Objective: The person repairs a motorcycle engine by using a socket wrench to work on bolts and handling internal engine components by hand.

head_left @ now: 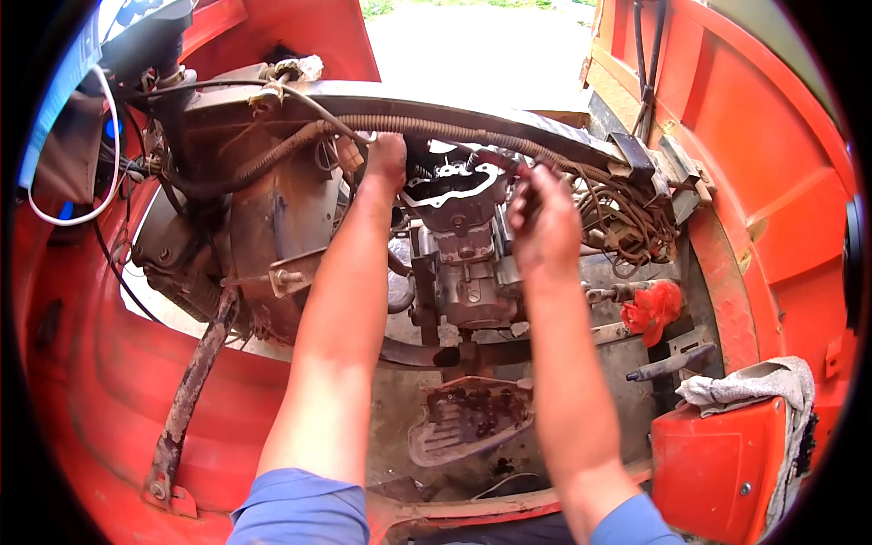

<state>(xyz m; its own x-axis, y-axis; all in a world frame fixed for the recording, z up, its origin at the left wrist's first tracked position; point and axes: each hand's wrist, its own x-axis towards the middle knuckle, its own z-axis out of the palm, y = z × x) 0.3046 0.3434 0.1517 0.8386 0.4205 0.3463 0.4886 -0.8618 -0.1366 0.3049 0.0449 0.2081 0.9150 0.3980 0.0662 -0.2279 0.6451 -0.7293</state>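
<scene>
An open engine (472, 263) sits in the middle of a red vehicle body, its top uncovered. A pale gasket face (454, 197) rims the opening, and springs show inside. On the left side of the opening is my left hand (388, 156), reaching under the corrugated hose; its fingers are hidden. My right hand (548, 218), at the opening's right side, is closed around the dark red handle of a screwdriver-like tool (502, 163). The tool points left across the back of the opening, and its tip is hard to make out.
A dark frame beam (409, 102) and a corrugated hose (400, 123) cross behind the engine. Bundled wires (631, 232) hang at right. A red box (718, 468) carries a grey rag (772, 386). Below the engine lies an oily cover (472, 420); a red cloth-like bundle (652, 311) sits at right.
</scene>
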